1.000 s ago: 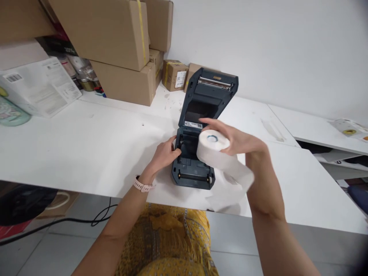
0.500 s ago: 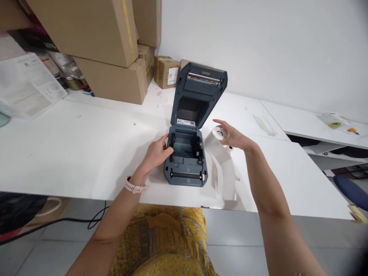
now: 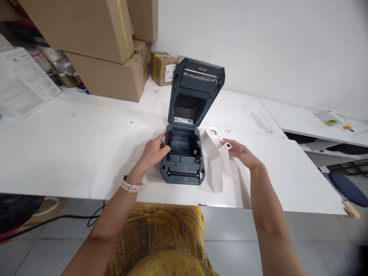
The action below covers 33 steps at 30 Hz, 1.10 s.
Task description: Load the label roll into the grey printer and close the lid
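A dark grey label printer (image 3: 184,159) stands on the white table with its lid (image 3: 198,88) raised and its inner bay bare. My left hand (image 3: 155,151) grips the printer's left edge, thumb over the rim. Right of the printer, a larger white paper roll (image 3: 211,134) stands with a strip (image 3: 215,174) trailing toward the table's front. Beside it is a smaller roll (image 3: 227,146) with a dark core hole and its own loose paper. My right hand (image 3: 240,151) is at the smaller roll's right side, its fingers closed around it, partly hidden behind it.
Cardboard boxes (image 3: 106,76) are stacked at the back left, with a small labelled box (image 3: 163,69) near the wall. Papers in a clear sleeve (image 3: 25,82) lie far left. On the right table are a tape roll and packet (image 3: 330,118). Cables hang below the front left edge.
My right hand has let go of the larger roll and moved down and right to the smaller one. The larger roll now rests on the table. My left hand stays on the printer.
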{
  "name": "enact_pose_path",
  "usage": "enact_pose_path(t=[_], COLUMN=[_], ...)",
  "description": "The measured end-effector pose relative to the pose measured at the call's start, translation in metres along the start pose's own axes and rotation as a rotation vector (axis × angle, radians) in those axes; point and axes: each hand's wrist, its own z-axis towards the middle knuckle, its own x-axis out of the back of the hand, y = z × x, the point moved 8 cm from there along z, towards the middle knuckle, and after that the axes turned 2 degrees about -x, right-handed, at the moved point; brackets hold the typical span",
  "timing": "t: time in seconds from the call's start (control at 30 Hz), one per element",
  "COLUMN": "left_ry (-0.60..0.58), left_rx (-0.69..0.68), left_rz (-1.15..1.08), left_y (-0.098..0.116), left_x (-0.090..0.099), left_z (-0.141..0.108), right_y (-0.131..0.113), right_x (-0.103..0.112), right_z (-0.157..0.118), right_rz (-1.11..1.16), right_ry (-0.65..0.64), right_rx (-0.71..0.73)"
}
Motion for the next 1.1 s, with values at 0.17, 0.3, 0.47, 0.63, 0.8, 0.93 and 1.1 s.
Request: enact_pose_path(t=[0.17, 0.3, 0.47, 0.63, 0.8, 0.93, 1.1], left_ry=[0.011, 0.007, 0.009, 0.004, 0.034, 0.12, 0.128], left_rx=[-0.002, -0.014, -0.018, -0.008, 0.001, 0.006, -0.027], left_rz=[-0.024, -0.025, -0.013, -0.038, -0.023, -0.009, -0.132], left_y=[-0.002, -0.003, -0.004, -0.006, -0.006, -0.009, -0.015], left_x=[0.0, -0.001, -0.001, -0.002, -0.003, -0.002, -0.009], left_z=[-0.001, 0.0, 0.0, -0.001, -0.002, -0.001, 0.002], right_y=[-0.018, -0.088, -0.169, -0.157, -0.139, -0.144, -0.147], right_x=[-0.028, -0.026, -0.129, -0.195, -0.197, -0.195, -0.199], right_z=[-0.01, -0.033, -0.035, -0.002, -0.006, -0.014, -0.016], right_rz=[0.17, 0.209, -0.351, -0.807, -0.802, -0.651, -0.546], right_ry=[0.004, 0.043, -0.399, -0.454, -0.409, -0.329, -0.286], right_rx=[0.058, 0.251, 0.456, 0.549, 0.593, 0.587, 0.556])
